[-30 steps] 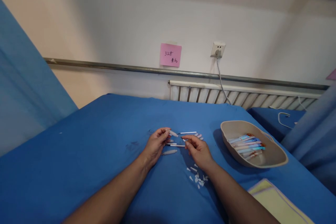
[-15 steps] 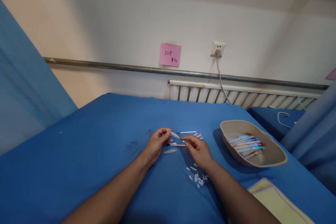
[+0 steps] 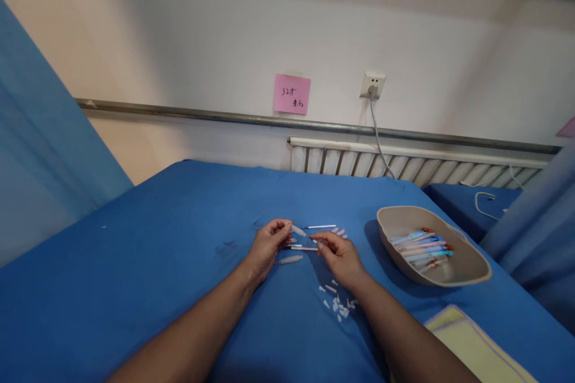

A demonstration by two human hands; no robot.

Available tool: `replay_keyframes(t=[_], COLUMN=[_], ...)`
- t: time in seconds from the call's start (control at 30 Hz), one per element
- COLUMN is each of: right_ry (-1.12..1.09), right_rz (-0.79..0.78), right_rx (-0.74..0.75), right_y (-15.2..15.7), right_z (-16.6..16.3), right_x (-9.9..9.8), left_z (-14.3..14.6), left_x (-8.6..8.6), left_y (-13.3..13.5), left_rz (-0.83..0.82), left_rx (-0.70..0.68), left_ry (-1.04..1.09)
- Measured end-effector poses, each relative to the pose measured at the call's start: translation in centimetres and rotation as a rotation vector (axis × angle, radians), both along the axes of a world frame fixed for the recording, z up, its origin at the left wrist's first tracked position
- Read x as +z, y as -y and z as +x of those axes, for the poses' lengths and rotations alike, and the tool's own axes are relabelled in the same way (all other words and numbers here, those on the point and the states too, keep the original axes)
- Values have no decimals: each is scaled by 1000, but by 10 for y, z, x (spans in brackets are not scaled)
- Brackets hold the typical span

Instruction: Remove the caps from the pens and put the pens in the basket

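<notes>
My left hand [image 3: 271, 246] is closed in a pinch around a pale pen barrel [image 3: 299, 231], which slants down to the right. At the barrel's right end, my right hand [image 3: 340, 256] is closed with thumb and forefinger together on a small white pen tip [image 3: 314, 242], mostly covered by the fingers. Behind the hands lies a thin white refill [image 3: 321, 227] with a dark end. Another refill [image 3: 305, 249] runs between the hands on the blue cloth. A second pale barrel [image 3: 290, 260] rests below my left fingers. Several loose white cone tips [image 3: 340, 305] are scattered below my right hand.
To the right stands a beige basket [image 3: 471, 275] holding several colourful pens [image 3: 424, 246]. A yellow cloth [image 3: 471, 341] lies at the front right. Blue cloth [image 3: 135, 263] covers the table, with a radiator [image 3: 350, 158] and wall behind. Blue curtains [image 3: 49, 131] hang at both sides.
Almost nothing differs. Both hands stay in the same place, with only a very slight shift of the fingers at the barrel's end.
</notes>
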State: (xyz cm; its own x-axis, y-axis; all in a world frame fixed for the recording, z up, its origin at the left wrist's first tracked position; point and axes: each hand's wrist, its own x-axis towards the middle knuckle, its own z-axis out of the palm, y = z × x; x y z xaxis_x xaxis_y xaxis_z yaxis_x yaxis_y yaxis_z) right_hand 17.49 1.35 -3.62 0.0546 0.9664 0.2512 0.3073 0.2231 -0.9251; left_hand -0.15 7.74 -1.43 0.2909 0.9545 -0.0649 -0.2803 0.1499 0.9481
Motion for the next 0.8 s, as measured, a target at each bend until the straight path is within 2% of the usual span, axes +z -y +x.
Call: replay_keyframes(t=[0.6,0.8], right_ry=[-4,4], right_rz=[0,-1], right_rx=[21,-2], right_y=[-2,-1], right_z=[-1,-1], right_x=[-3,-3], left_z=[1,1], left_x=[2,0], left_y=[1,2], left_rz=[-33,59], left_rx=[-45,-100], left_ry=[-44,-128])
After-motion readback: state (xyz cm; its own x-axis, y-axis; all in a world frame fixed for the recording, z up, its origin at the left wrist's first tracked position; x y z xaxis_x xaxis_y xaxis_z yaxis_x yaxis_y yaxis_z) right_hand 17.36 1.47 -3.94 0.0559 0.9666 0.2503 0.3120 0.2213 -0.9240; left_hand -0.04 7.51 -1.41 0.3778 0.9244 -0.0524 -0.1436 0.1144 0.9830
